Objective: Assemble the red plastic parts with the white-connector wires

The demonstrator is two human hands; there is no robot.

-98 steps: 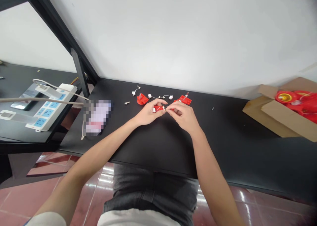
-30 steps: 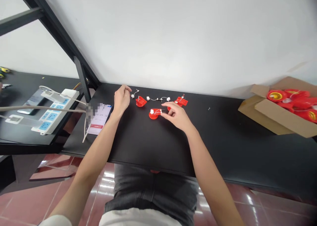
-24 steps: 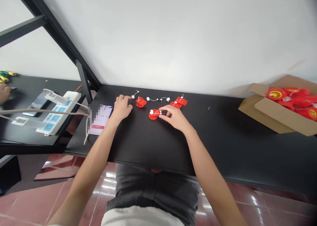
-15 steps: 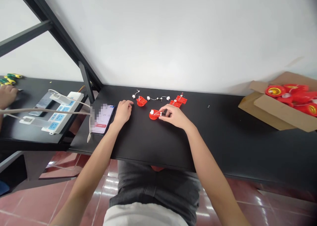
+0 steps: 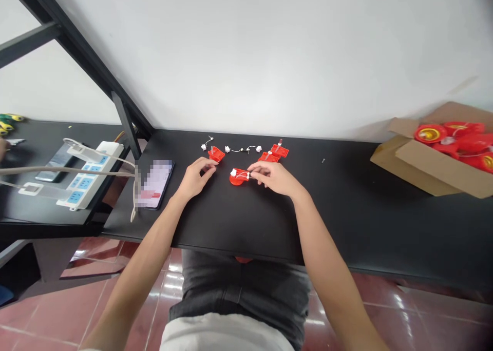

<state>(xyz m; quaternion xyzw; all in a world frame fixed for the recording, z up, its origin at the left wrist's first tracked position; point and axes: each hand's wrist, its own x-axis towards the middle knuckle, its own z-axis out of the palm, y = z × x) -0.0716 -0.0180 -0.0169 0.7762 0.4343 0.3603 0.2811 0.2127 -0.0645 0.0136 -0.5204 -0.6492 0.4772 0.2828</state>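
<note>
My left hand (image 5: 197, 177) has its thumb and fingers curled in at the near edge of a small red plastic shell (image 5: 216, 154), gripping that edge. My right hand (image 5: 278, 177) pinches the right end of another red plastic piece (image 5: 239, 177), which has a rounded left end, a white block and thin white wires on it. The fingers hide where this piece ends. Just behind my right hand lie two red flat plastic parts (image 5: 280, 150) with small metal strips. White wired pieces (image 5: 234, 150) rest along the back of the black table.
A cardboard box (image 5: 416, 174) of red and gold round parts stands at the right. To the left are a phone (image 5: 156, 184), a white power strip (image 5: 90, 175) with cables, and a black frame post (image 5: 124, 107). A tiny metal bit (image 5: 323, 160) lies right of centre.
My left hand has moved right to the red shell and closed on its edge; the shell has turned. My right hand still holds its red piece. The view has shifted slightly.
</note>
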